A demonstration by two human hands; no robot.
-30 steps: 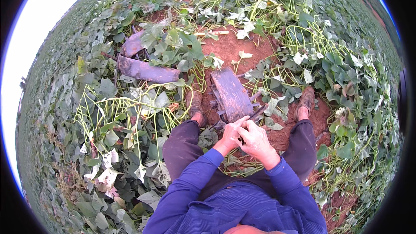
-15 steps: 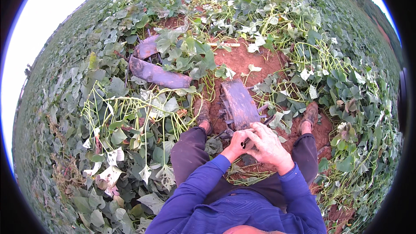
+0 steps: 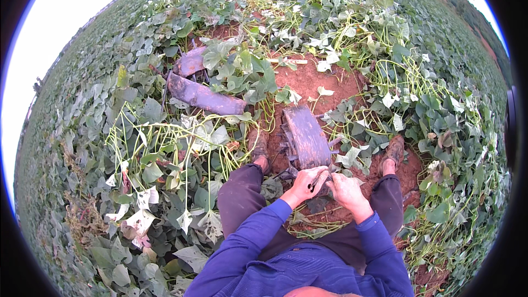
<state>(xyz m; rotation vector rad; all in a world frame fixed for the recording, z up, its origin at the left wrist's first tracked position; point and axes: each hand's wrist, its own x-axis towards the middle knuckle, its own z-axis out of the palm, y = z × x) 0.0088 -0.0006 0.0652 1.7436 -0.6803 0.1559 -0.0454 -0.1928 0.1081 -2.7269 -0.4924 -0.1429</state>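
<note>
Between my legs rests a long purplish-brown plate (image 3: 304, 137), curved downward at its near end, with dark metal bars poking out along both sides. At that near end my left hand (image 3: 308, 186) is closed around a slim dark tool whose two black ends stick out below the fingers; its kind is not clear. Close beside it, my right hand (image 3: 346, 191) has its fingers curled and pinched at the plate's near right corner. What those fingertips grip is hidden.
Two similar curved plates, a near one (image 3: 206, 97) and a far one (image 3: 191, 61), lie among the vines at the left. Bare reddish soil (image 3: 319, 80) lies ahead. Leafy vines (image 3: 181, 132) surround me, and my brown shoes (image 3: 258, 142) stand on either side of the plate.
My right hand has come off the top of my left hand and moved right and down to the plate's corner. The plate's near end looks more curved.
</note>
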